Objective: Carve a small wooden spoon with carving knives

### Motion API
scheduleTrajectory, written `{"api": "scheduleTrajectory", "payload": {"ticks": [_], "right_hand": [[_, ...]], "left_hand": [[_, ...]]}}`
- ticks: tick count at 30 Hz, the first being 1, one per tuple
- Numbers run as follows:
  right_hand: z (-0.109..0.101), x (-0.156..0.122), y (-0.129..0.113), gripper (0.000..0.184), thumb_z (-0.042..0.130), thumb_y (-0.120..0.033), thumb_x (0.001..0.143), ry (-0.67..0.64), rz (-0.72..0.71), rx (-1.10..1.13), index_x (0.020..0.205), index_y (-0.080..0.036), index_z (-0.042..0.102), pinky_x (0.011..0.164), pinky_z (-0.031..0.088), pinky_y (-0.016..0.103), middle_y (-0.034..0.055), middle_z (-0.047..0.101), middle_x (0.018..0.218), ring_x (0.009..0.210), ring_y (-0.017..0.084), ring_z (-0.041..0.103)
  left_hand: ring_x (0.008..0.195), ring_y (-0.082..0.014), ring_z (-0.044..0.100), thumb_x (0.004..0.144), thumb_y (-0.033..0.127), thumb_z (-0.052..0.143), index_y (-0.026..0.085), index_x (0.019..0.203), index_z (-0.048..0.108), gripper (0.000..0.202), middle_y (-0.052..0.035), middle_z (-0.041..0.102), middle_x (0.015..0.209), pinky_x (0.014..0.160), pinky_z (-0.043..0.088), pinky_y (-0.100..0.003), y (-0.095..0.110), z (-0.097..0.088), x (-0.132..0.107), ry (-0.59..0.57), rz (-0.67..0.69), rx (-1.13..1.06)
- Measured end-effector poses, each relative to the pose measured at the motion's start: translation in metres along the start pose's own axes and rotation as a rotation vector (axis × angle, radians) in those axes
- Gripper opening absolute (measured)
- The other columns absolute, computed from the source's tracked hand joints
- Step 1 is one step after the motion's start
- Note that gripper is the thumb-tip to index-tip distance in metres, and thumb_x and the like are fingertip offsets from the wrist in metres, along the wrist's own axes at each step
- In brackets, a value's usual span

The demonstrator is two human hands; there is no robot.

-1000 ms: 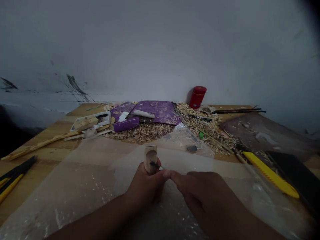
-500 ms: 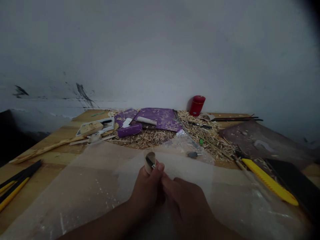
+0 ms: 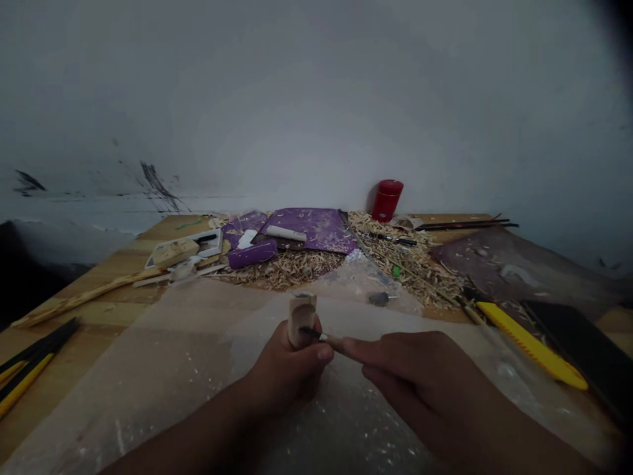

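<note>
A pale, roughly cylindrical piece of wood (image 3: 301, 315) stands upright in my left hand (image 3: 287, 367), whose fingers wrap round its lower part. A hollow shows on the side of the wood. My right hand (image 3: 420, 379) is closed round the handle of a small carving tool (image 3: 341, 343) with a dark metal blade. The blade's tip touches the wood just above my left thumb; its exact edge shape is too dark to make out. Under both hands lies a translucent plastic sheet (image 3: 198, 369) with small chips on it.
Wood shavings (image 3: 291, 269) heap up behind, by a purple sheet (image 3: 316, 227) and a red canister (image 3: 387, 200). On the right lie a yellow-handled tool (image 3: 531, 343) and a dark flat slab (image 3: 578, 356). Black-and-yellow tools (image 3: 30, 366) and a long stick (image 3: 89, 297) lie left.
My right hand has moved right, away from my left, with the carving tool now slanting in from the right. The wood has turned more upright in my left hand.
</note>
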State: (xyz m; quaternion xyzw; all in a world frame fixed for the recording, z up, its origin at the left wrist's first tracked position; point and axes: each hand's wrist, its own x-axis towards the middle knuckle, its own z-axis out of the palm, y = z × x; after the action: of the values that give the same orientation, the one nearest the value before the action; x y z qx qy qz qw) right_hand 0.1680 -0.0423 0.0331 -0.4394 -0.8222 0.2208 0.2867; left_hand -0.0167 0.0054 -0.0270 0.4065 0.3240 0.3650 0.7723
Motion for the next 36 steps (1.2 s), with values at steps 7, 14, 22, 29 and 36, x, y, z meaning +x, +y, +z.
{"api": "scheduleTrajectory", "payload": {"ticks": [7,14,22,29,36], "right_hand": [[0.004,-0.002,0.008,0.021,0.041,-0.016,0.087,-0.103,0.049,-0.098,0.095,-0.024,0.059,0.058,0.038,0.024,-0.0002,0.064,0.071,0.063,0.014,0.059],[0.032,0.002,0.012,0.029,0.035,-0.013,0.086,0.068,-0.076,-0.168,0.102,-0.018,0.058,0.049,0.033,0.026,0.0013,0.059,0.059,0.05,0.016,0.053],[0.06,0.0,0.015,0.032,0.031,-0.012,0.086,0.255,-0.225,-0.267,0.113,-0.008,0.048,0.043,0.03,0.026,0.0007,0.054,0.056,0.044,0.015,0.048],[0.072,0.006,0.008,0.031,0.027,-0.014,0.089,0.309,-0.191,-0.3,0.114,-0.009,0.045,0.043,0.031,0.026,0.0001,0.054,0.055,0.044,0.014,0.049],[0.075,0.011,0.005,0.032,0.031,-0.017,0.091,0.351,-0.129,-0.249,0.109,-0.005,0.055,0.045,0.038,0.027,0.0058,0.059,0.058,0.047,0.017,0.055]], "left_hand": [[0.036,-0.0019,0.03,0.05,0.039,0.078,0.017,0.062,0.046,0.041,0.0095,0.04,0.043,0.034,0.022,-0.015,-0.007,0.012,0.004,0.236,0.074,0.084],[0.025,-0.0035,0.022,0.057,0.052,0.068,0.02,0.059,0.04,0.042,0.0116,0.034,0.032,0.026,0.018,-0.016,-0.007,0.014,0.004,0.337,0.009,0.08],[0.025,-0.0045,0.027,0.065,0.042,0.066,0.021,0.059,0.039,0.035,0.0108,0.037,0.032,0.027,0.022,-0.016,-0.006,0.013,0.004,0.373,0.004,0.038],[0.029,-0.0042,0.031,0.068,0.038,0.062,0.019,0.058,0.041,0.03,0.009,0.041,0.039,0.031,0.025,-0.016,-0.001,0.015,0.004,0.397,0.033,0.04],[0.027,-0.0058,0.034,0.072,0.051,0.054,0.02,0.053,0.037,0.041,0.007,0.039,0.034,0.029,0.026,-0.017,0.0,0.024,0.003,0.44,-0.003,0.026]]}}
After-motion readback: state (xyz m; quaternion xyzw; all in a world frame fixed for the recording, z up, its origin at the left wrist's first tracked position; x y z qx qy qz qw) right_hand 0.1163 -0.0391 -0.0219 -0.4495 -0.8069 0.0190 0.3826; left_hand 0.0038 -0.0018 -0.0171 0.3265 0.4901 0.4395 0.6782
